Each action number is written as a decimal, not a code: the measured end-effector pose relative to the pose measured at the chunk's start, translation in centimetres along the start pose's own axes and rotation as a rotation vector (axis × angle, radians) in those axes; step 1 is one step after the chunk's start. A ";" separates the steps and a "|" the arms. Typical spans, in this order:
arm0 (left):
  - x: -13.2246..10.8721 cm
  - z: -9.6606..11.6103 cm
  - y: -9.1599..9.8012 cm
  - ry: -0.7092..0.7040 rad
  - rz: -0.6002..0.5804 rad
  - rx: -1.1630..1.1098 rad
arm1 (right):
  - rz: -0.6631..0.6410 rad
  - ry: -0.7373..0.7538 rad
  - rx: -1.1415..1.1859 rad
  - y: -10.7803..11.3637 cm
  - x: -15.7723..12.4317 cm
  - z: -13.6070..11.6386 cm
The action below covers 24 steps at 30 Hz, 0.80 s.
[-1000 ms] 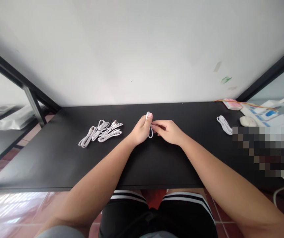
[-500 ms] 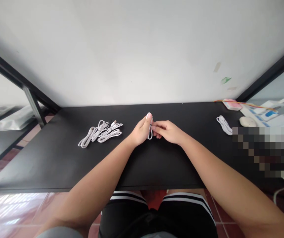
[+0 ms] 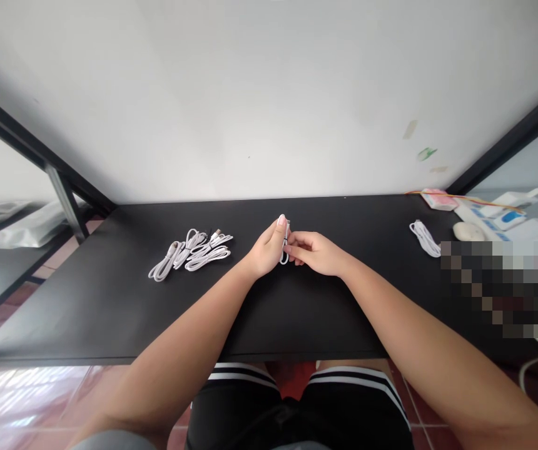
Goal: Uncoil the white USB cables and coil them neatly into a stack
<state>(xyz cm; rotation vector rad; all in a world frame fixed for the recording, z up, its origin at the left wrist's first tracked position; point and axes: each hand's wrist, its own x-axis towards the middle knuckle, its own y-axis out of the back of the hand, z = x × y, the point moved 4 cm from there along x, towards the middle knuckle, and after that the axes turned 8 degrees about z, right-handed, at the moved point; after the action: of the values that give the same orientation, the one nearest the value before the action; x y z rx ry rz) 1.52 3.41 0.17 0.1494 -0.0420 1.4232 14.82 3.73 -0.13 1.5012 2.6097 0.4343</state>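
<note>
A coiled white cable (image 3: 284,257) with a dark tie around it is held upright over the middle of the black table. My left hand (image 3: 269,246) is closed around it from the left, thumb on top. From the right, the thumb and fingers of my right hand (image 3: 313,251) pinch the same cable just below the dark tie. Most of the coil is hidden behind my left hand. Several coiled white USB cables (image 3: 208,253) lie in a group left of my hands. One more coiled white cable (image 3: 425,239) rests on the right.
The black table (image 3: 109,312) meets a white wall (image 3: 250,112) at its back. At the right end are a white mouse (image 3: 468,232), white power strips (image 3: 485,215) with plugs and a pixelated patch. Plastic bags (image 3: 34,225) lie on a surface at the left, past the metal frame.
My right fingers have slid slightly down along the cable, so its dark tie and upper end show more clearly. My left hand keeps its hold.
</note>
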 end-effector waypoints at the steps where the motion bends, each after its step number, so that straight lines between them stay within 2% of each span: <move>1: 0.0 0.0 0.0 -0.001 0.004 -0.004 | 0.023 0.005 -0.013 0.0 0.0 -0.1; 6: 0.0 0.5 0.4 -0.056 0.080 0.046 | 0.132 0.086 -0.189 0.3 -0.2 -0.7; 14: -0.1 0.5 0.3 -0.063 0.080 0.144 | 0.208 0.170 -0.245 0.5 -0.3 -1.4; 18: -0.1 0.3 0.4 -0.056 0.090 0.168 | 0.215 0.159 -0.159 0.6 -0.3 -1.4; 24: 0.1 0.2 0.9 -0.061 0.041 0.227 | 0.192 0.107 -0.074 0.7 0.2 -0.3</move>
<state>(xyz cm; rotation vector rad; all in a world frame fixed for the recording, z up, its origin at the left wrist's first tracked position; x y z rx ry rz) 0.70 3.58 0.45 0.3809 0.0674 1.4620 15.30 4.17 0.33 1.7572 2.5041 0.6382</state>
